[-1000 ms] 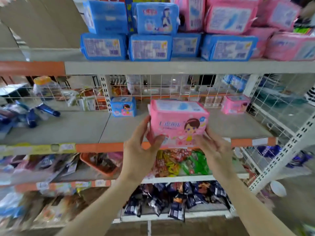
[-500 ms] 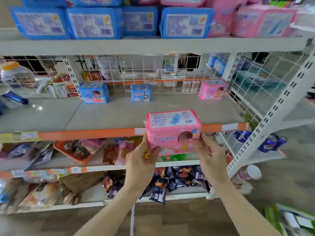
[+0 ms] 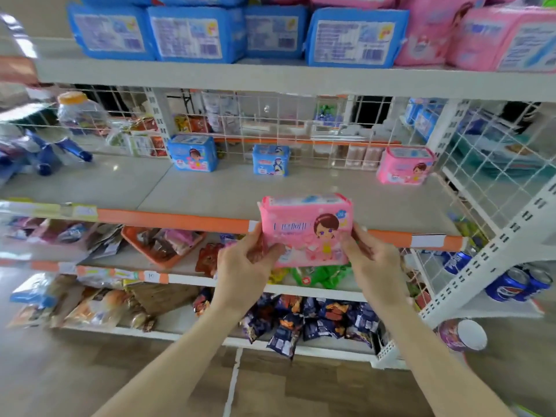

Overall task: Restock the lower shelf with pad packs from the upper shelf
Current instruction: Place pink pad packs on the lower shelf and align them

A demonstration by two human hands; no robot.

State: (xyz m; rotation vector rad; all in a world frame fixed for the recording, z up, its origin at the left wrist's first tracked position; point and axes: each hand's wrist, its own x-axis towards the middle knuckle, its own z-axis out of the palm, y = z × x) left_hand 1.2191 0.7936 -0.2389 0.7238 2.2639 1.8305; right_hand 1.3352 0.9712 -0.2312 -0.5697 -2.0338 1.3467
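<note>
- A left hand (image 3: 243, 266) and a right hand (image 3: 373, 263) pinch a pink pad pack (image 3: 305, 230) by its 2 sides, upright, at the front edge of the lower shelf (image 3: 210, 194).
- Best next move, on this view: keep it level, face outward, and set it in front of the lone pink pack (image 3: 404, 165) standing at the back.

Glossy plastic pad pack (image 3: 305, 230)

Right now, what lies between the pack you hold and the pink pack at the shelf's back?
Nothing: only bare lower shelf between held pack and standing pack, in the head view.
</note>
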